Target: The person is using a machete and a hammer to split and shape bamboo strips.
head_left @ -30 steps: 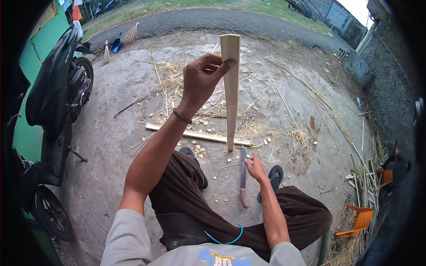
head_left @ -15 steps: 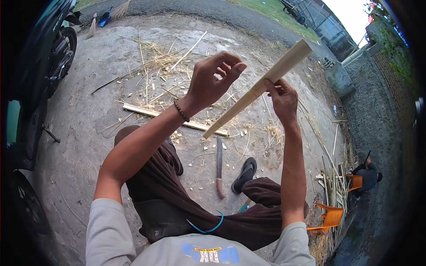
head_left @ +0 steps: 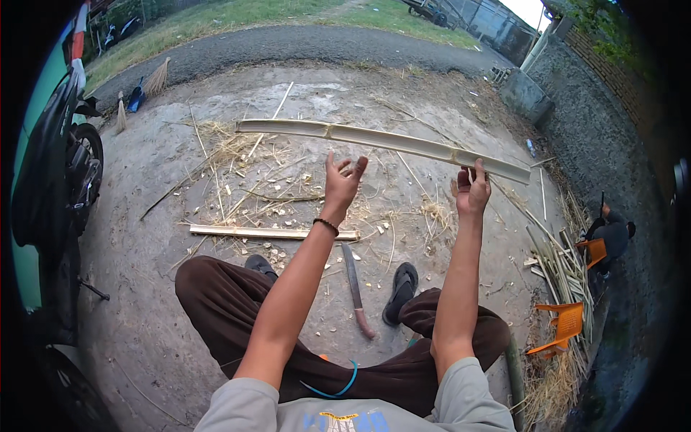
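A long split bamboo piece is held up in front of me, its hollow inner side with node ridges facing me. My right hand grips it near its right end, thumb against the near face. Just below its middle is my left hand, fingers apart and holding nothing; a beaded bracelet is on that wrist. A second bamboo piece lies on the ground past my feet. Between my feet rests a machete, blade pointing away and its brown handle toward me.
Wood chips and thin bamboo strips litter the concrete ground. A motorcycle stands at left, brooms and a blue dustpan beyond it. At right are a bamboo pile, an orange chair and a seated person.
The bamboo piece has swung from a steep diagonal to nearly crosswise, its hollow side now showing. My left hand has lowered and opened beneath it; my right keeps its hold.
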Tool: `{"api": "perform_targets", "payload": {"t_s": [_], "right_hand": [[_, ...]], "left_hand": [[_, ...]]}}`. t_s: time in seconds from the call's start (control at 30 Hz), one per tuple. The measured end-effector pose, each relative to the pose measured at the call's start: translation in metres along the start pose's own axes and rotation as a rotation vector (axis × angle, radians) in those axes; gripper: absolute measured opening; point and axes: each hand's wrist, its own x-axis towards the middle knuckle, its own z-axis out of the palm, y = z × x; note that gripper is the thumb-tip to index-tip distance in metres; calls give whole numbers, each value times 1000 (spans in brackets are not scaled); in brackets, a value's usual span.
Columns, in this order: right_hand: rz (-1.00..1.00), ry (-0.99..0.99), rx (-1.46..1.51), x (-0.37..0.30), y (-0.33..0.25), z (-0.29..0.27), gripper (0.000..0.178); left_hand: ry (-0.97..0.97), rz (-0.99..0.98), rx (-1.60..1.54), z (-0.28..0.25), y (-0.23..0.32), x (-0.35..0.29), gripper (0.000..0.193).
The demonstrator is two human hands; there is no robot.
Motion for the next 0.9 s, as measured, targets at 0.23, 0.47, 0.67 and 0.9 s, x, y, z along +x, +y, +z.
{"api": "perform_targets", "payload": {"t_s": [0.23,0.47,0.67,0.9], "right_hand": [[196,189,285,-30,122,-64,19],[407,152,456,-78,214,-122,22],[572,176,422,-108,232,-172,32],[528,-165,-621,-93,157,-144,51]], "left_hand": [[314,-60,-349,-77,55,81,72],[146,99,98,-64,104,88,21],[-37,188,275,-32,99,77,28],[-151,337,425,-4,90,74,28]]}}
